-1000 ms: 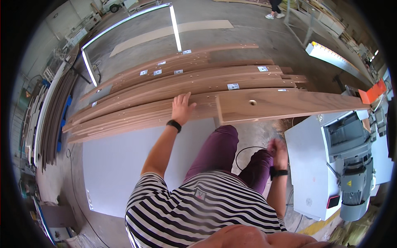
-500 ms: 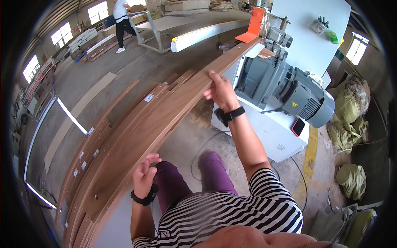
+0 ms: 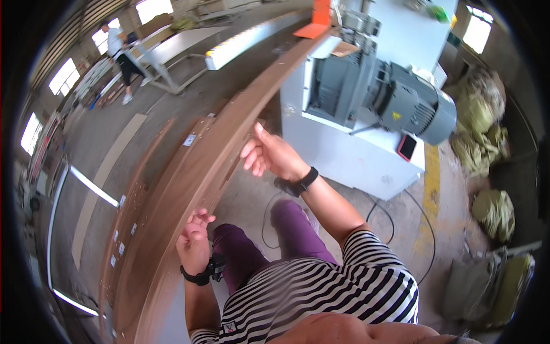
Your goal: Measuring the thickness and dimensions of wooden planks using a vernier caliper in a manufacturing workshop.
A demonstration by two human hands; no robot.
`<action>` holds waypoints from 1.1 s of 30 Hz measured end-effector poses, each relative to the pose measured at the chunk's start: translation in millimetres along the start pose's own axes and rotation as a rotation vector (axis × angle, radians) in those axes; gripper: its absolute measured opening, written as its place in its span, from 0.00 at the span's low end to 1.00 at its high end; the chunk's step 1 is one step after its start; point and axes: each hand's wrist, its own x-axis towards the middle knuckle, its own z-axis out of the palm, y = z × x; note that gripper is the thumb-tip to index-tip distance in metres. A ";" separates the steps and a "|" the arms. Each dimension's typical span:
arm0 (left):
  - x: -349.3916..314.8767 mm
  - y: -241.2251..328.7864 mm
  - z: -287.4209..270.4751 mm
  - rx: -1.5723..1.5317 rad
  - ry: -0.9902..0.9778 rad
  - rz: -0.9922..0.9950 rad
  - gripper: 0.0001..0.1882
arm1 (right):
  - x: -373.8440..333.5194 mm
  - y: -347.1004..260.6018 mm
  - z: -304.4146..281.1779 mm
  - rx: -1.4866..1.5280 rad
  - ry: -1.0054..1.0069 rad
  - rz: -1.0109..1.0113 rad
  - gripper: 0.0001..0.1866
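Note:
A long brown wood-grain board (image 3: 220,135) runs diagonally from the lower left up to the machine, resting over other boards at its lower end. My right hand (image 3: 275,156) is beside the board's near edge, thumb raised and fingers loosely apart, with nothing in it. Close to the same edge, lower down, my left hand (image 3: 193,243) has its fingers spread and half bent. Whether its fingertips touch the board I cannot tell. Each wrist wears a black band.
Grey machine with a motor (image 3: 415,100) on a white cabinet (image 3: 355,155), a phone (image 3: 407,147) lying on it. An orange guard (image 3: 321,17) stands at the board's far end. Stacked brown boards (image 3: 166,172) lie left. Sacks (image 3: 494,215) sit right; a person (image 3: 121,54) walks far left.
My right hand has come off the board's top and moved down and left along its near edge. The left hand barely moved. The view has shifted; the far person has moved left.

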 end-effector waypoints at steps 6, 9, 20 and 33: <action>11.6 6.3 12.0 0.025 -0.077 -0.046 0.20 | -9.1 47.4 -151.6 0.033 0.577 -0.119 0.14; 18.1 0.6 9.9 0.000 -0.045 -0.049 0.19 | -26.2 67.5 -208.6 0.068 0.867 -0.245 0.11; 26.9 27.8 44.5 0.109 0.129 -0.039 0.60 | 10.5 13.2 -136.2 0.032 0.477 -0.207 0.17; -41.1 64.7 -21.7 0.201 0.375 0.215 0.61 | 68.4 -65.6 -71.7 0.103 0.288 -0.328 0.25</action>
